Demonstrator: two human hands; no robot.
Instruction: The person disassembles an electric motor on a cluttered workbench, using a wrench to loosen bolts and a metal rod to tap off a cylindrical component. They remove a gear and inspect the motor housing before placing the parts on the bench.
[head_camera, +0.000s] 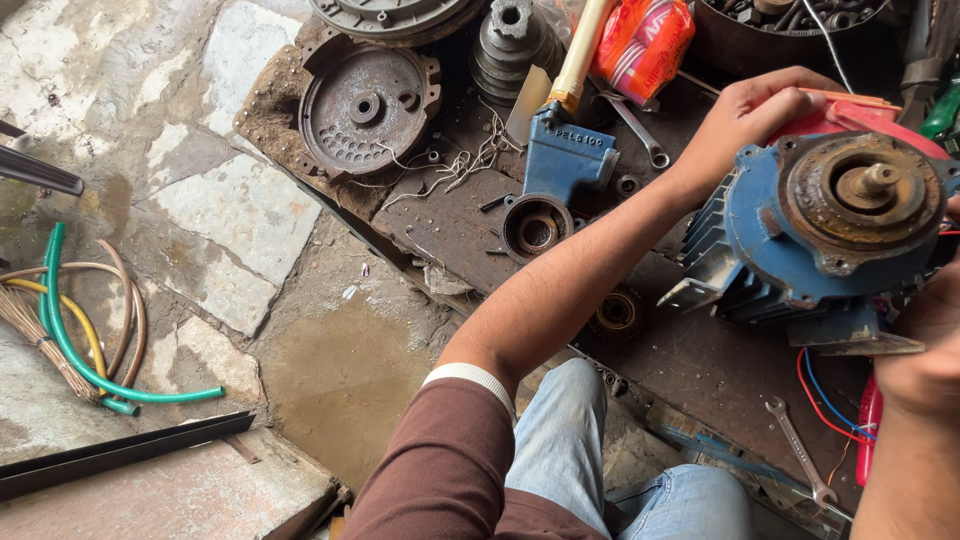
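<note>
A blue finned electric motor (800, 250) with a rusty end plate and shaft (868, 185) lies tilted on a dark, greasy work board (460, 215). My left hand (745, 120) rests on the motor's upper far side, next to a red part behind it. My right hand (925, 335) is at the right edge of the view, pressed against the motor's near right side; its fingers are mostly out of sight. Red and blue wires (825, 400) hang below the motor.
A blue casting (565, 155), a rusty round cover (365, 105), a stepped pulley (512, 40), spanners (800, 455) and a bearing (617, 313) lie on the board. Green and yellow hoses (70, 340) lie on the wet stone floor at left.
</note>
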